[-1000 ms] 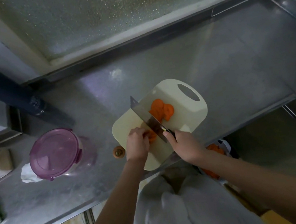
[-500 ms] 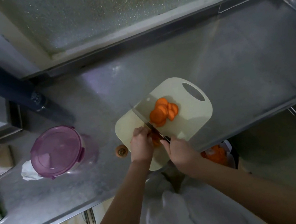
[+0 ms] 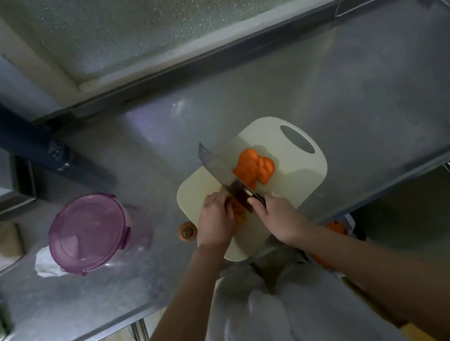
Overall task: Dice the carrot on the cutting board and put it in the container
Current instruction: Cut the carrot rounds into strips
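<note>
Fingers [image 3: 218, 199] of the left hand [image 3: 215, 222] are curling down over the uncut carrot piece [image 3: 238, 213], pinning it on the near left part of the cutting board [image 3: 302, 184]. The right hand [image 3: 279, 216] is wrapping tight round the cleaver [image 3: 217, 168] handle, with the blade tilting beside a pile of slices [image 3: 254, 170]. A carrot stub [image 3: 187, 231] is sitting on the steel counter [image 3: 351, 85] just off the board, and the purple-lidded container [image 3: 89, 233] is standing well off to the left.
</note>
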A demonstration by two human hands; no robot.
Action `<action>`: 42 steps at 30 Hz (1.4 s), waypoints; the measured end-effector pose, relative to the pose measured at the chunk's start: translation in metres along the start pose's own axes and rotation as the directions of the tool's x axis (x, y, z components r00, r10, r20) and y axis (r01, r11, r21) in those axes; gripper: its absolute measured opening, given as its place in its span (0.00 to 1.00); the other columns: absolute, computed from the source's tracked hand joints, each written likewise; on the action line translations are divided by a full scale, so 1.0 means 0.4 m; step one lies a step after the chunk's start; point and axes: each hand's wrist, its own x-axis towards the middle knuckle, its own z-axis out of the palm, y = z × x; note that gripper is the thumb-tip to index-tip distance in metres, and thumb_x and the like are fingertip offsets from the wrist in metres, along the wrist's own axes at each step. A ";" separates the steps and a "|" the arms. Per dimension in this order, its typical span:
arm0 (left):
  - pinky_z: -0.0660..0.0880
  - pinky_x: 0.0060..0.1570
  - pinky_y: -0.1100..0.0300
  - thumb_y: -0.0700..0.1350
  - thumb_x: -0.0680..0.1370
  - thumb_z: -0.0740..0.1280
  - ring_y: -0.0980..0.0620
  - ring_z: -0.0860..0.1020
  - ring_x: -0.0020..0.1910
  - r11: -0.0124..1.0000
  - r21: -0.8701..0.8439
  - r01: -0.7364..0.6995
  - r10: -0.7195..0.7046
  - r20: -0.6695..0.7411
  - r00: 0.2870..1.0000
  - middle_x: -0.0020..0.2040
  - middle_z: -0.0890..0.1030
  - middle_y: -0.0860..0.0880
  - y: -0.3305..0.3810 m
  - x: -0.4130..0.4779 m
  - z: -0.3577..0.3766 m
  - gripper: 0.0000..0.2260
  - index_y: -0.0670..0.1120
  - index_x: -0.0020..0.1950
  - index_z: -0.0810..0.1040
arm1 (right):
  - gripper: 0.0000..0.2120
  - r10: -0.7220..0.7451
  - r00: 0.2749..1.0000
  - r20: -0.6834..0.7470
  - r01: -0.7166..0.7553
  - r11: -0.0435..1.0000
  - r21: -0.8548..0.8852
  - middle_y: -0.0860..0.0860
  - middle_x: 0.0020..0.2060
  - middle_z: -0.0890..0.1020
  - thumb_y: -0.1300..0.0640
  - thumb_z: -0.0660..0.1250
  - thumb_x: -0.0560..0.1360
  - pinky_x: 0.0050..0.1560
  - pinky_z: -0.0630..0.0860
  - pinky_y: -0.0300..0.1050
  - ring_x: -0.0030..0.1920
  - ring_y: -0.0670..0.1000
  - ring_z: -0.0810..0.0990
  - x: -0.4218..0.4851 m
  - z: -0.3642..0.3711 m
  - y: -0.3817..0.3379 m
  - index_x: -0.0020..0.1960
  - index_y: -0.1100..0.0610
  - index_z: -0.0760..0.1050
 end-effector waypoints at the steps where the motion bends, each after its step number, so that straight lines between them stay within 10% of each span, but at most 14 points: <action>1: 0.66 0.51 0.63 0.38 0.78 0.59 0.47 0.73 0.52 1.000 -0.001 -0.002 0.002 0.010 1.000 0.50 0.77 0.44 0.001 0.000 -0.006 0.10 0.42 0.56 0.76 | 0.19 -0.003 1.000 -0.003 0.003 1.000 0.018 0.49 0.36 0.73 0.44 0.50 0.81 0.44 0.69 0.44 0.40 0.50 0.74 -0.002 -0.004 0.002 0.45 0.56 0.70; 8: 0.42 0.74 0.54 0.54 0.79 0.59 0.46 0.56 0.74 0.909 0.351 -0.226 0.169 0.186 0.968 0.74 0.62 0.44 -0.040 -0.033 -0.014 0.27 0.42 0.74 0.60 | 0.18 -0.032 0.998 -0.053 0.037 0.994 0.106 0.48 0.34 0.73 0.44 0.51 0.81 0.34 0.66 0.37 0.35 0.44 0.73 -0.027 -0.031 -0.004 0.36 0.51 0.66; 16: 0.70 0.56 0.51 0.45 0.74 0.69 0.42 0.73 0.54 0.966 0.230 -0.118 0.120 0.003 0.993 0.53 0.76 0.42 -0.037 -0.040 0.022 0.15 0.40 0.58 0.78 | 0.18 -0.020 0.999 -0.033 0.022 0.997 0.068 0.48 0.35 0.73 0.44 0.51 0.81 0.37 0.66 0.40 0.35 0.44 0.72 -0.050 -0.027 0.006 0.40 0.54 0.68; 42: 0.77 0.47 0.53 0.37 0.69 0.72 0.44 0.77 0.45 0.965 0.216 -0.149 0.178 -0.118 0.977 0.45 0.79 0.43 -0.051 -0.050 0.055 0.08 0.39 0.47 0.82 | 0.23 -0.063 0.994 -0.090 0.026 0.929 -0.368 0.56 0.51 0.81 0.44 0.48 0.81 0.47 0.72 0.41 0.51 0.54 0.80 -0.061 0.063 -0.009 0.54 0.61 0.72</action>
